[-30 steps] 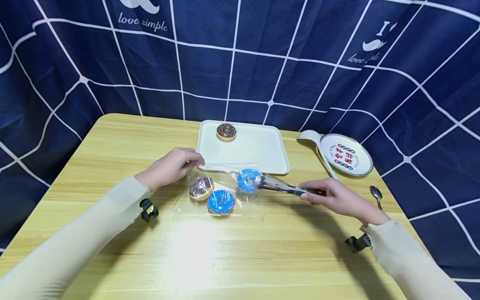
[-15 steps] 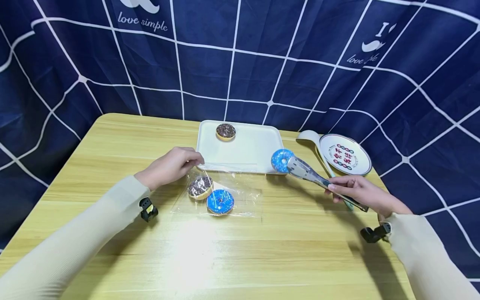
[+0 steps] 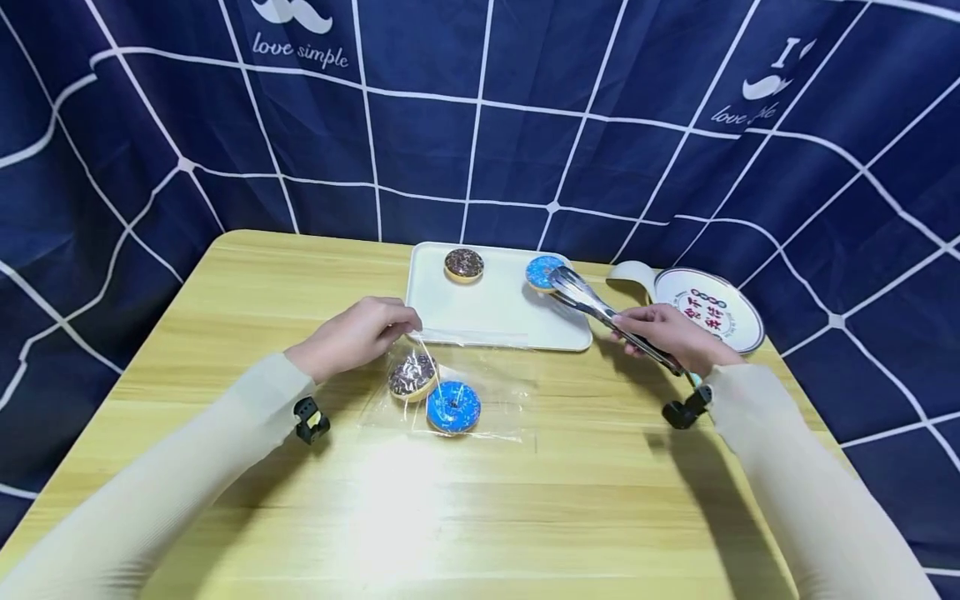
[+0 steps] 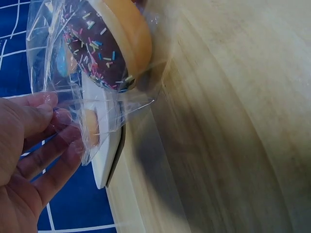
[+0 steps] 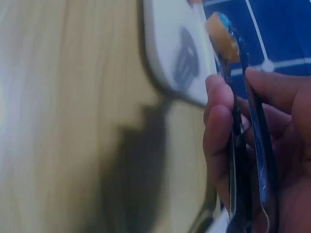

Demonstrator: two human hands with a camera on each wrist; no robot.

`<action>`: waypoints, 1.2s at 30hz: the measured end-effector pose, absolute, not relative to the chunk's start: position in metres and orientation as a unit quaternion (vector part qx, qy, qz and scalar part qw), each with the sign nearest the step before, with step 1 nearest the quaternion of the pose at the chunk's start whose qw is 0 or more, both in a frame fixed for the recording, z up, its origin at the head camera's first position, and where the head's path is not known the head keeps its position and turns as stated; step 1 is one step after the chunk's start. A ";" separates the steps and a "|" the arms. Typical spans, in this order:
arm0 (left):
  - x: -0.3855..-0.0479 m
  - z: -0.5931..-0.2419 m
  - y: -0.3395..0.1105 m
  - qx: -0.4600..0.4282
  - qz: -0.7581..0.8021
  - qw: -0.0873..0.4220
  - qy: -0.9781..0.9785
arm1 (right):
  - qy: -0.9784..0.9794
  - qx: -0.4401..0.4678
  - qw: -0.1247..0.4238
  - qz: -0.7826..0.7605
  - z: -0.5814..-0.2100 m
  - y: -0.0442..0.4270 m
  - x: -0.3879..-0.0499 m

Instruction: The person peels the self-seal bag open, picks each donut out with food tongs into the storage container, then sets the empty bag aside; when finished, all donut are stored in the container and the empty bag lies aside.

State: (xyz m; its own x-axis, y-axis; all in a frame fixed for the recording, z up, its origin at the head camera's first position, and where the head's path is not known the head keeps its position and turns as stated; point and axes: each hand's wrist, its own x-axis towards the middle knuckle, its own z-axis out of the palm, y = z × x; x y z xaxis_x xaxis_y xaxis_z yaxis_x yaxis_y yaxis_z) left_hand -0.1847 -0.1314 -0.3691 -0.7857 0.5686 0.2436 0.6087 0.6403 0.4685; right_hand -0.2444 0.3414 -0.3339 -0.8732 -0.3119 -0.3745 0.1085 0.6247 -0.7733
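My left hand (image 3: 362, 335) pinches the upper edge of a clear plastic bag (image 3: 498, 396). Through the film show a chocolate doughnut (image 3: 411, 375) with sprinkles and a blue-iced doughnut (image 3: 453, 410). In the left wrist view, thumb and fingers hold the film beside the chocolate doughnut (image 4: 99, 46). My right hand (image 3: 669, 335) grips metal tongs (image 3: 581, 298), whose jaws are on another blue doughnut (image 3: 537, 273) at the back right of a white tray (image 3: 487, 318). The right wrist view has that doughnut (image 5: 222, 41) tilted above the tray, its shadow apart from it.
Another chocolate doughnut (image 3: 463, 264) lies at the tray's back left. Right of the tray are a pale ladle (image 3: 633, 273) and a round plate (image 3: 738, 321) with red lettering, partly behind my right hand. A dark blue curtain (image 3: 420, 133) hangs behind the table.
My right hand has carried the blue doughnut in the tongs from over the bag, first rightward, then back over the tray's far right. My left hand keeps its pinch on the bag.
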 end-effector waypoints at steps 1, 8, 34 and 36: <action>-0.185 -0.370 -0.131 -0.324 -0.273 0.038 -0.905 | 0.863 -0.055 0.251 -0.434 -0.335 0.335 -0.247; -0.184 -0.372 -0.133 -0.328 -0.276 0.041 -0.903 | 0.832 -0.022 0.274 -0.481 -0.342 0.305 -0.260; -0.185 -0.375 -0.135 -0.324 -0.279 0.047 -0.903 | 0.839 -0.004 0.298 -0.455 -0.331 0.307 -0.259; -0.186 -0.375 -0.135 -0.325 -0.280 0.049 -0.902 | 0.842 -0.006 0.294 -0.453 -0.329 0.312 -0.257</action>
